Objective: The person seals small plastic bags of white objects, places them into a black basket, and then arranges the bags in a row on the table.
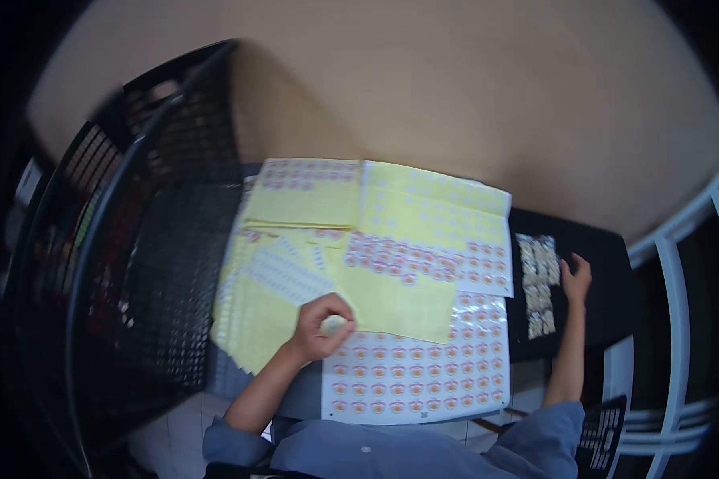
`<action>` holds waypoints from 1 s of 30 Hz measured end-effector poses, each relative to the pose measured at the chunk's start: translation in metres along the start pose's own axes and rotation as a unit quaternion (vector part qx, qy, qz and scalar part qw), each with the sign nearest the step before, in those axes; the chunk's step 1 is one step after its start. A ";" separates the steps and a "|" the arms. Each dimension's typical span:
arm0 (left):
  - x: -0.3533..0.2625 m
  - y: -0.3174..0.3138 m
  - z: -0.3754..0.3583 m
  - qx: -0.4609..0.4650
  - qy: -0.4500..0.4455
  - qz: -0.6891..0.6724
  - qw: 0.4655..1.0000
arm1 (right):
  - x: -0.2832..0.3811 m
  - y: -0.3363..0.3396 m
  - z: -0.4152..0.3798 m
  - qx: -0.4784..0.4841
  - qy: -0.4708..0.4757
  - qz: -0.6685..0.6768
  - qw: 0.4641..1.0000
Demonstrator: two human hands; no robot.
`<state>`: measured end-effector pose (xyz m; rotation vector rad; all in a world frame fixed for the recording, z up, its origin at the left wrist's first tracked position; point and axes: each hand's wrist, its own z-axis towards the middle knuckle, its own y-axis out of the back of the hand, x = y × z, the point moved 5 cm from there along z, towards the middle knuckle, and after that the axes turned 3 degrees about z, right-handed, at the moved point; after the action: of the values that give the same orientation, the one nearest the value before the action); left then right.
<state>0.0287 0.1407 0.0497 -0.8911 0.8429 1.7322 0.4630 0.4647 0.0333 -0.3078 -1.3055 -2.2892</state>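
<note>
My left hand (pixel 321 327) is curled, thumb and fingertips meeting, over the yellow backing sheets (pixel 399 310). A pale patch shows inside its finger loop; whether it is a held sticker or the paper behind, I cannot make out. On the right, my right hand (pixel 577 278) is at the edge of a group of small clear packets (pixel 538 275) with beige contents, its thumb and fingers apart. In front of me lies a white sheet of round orange-and-pink stickers (pixel 407 388), partly under the yellow sheets. Cut strips (pixel 284 271) rest left of centre.
A large black plastic basket (pixel 156 184) stands at the left, its wall rising beside the papers. A stack of yellow sheets (pixel 303 195) and a half-peeled sticker sheet (pixel 439 199) lie at the back. The packets rest on a black surface (pixel 591 231). A beige wall closes the far side.
</note>
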 end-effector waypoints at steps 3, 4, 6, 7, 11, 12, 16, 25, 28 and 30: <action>-0.049 0.010 0.004 0.014 -0.069 0.030 0.997 | 0.076 0.023 0.014 -0.019 0.098 0.046 0.994; -0.061 0.015 0.001 0.017 -0.081 0.034 0.996 | 0.111 0.031 0.018 -0.032 0.125 0.072 0.989; -0.083 0.026 -0.013 0.022 -0.086 0.031 0.996 | 0.194 0.048 0.020 -0.020 0.122 0.100 0.987; -0.092 0.032 -0.023 0.029 -0.081 0.027 0.996 | 0.233 0.054 0.019 -0.015 0.133 0.111 0.985; -0.127 0.061 -0.073 0.060 -0.055 0.017 0.997 | 0.408 0.094 -0.008 -0.054 0.370 0.207 0.904; -0.136 0.070 -0.087 0.068 -0.029 0.026 0.997 | 0.451 0.106 -0.020 -0.061 0.424 0.221 0.876; -0.184 0.107 -0.148 0.080 0.065 0.036 0.994 | 0.603 0.148 -0.075 -0.042 0.595 0.282 0.752; -0.349 0.193 -0.235 -0.120 -0.248 -0.018 0.961 | 0.860 0.145 -0.244 0.146 0.802 -0.050 0.577; -0.396 0.212 -0.242 -0.148 -0.295 -0.010 0.944 | 0.895 0.118 -0.311 0.232 0.814 -0.217 0.486; -0.417 0.222 -0.247 -0.106 -0.323 0.005 0.940 | 0.911 0.068 -0.346 0.289 0.825 -0.288 0.391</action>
<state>-0.0301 -0.3169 0.3179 -0.3923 0.2260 1.9776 -0.2686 -0.1306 0.2862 2.2890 -0.7025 -0.9440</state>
